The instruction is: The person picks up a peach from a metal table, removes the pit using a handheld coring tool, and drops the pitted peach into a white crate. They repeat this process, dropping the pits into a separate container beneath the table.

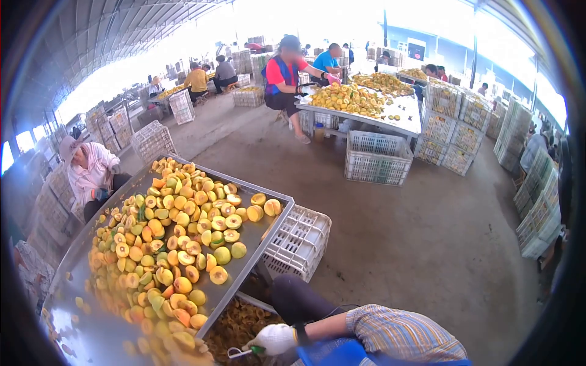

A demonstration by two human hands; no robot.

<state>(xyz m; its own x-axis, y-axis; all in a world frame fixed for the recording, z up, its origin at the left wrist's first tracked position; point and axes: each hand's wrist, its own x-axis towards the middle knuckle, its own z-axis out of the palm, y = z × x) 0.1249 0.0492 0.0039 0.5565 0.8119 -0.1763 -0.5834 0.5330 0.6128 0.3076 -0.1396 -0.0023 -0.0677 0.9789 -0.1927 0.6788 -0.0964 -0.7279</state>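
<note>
My right hand (274, 339), in a white glove, is closed around the green handle of a small pitting tool (234, 352) with a looped metal end. The hand is low at the front, beside the corner of a metal table (282, 200) and over a container of brown pits or scraps (235, 326). Halved yellow peaches (183, 238) lie heaped across the tabletop, several with cut faces up. My left hand is out of view; the bottom edge of the heap is blurred.
A white plastic crate (299, 241) stands against the table's right side. Across the table sits a person in a pink top (91, 171). Farther back, people work at another peach-covered table (390, 124). An open crate (378, 157) and stacked crates (452, 125) stand on the concrete floor.
</note>
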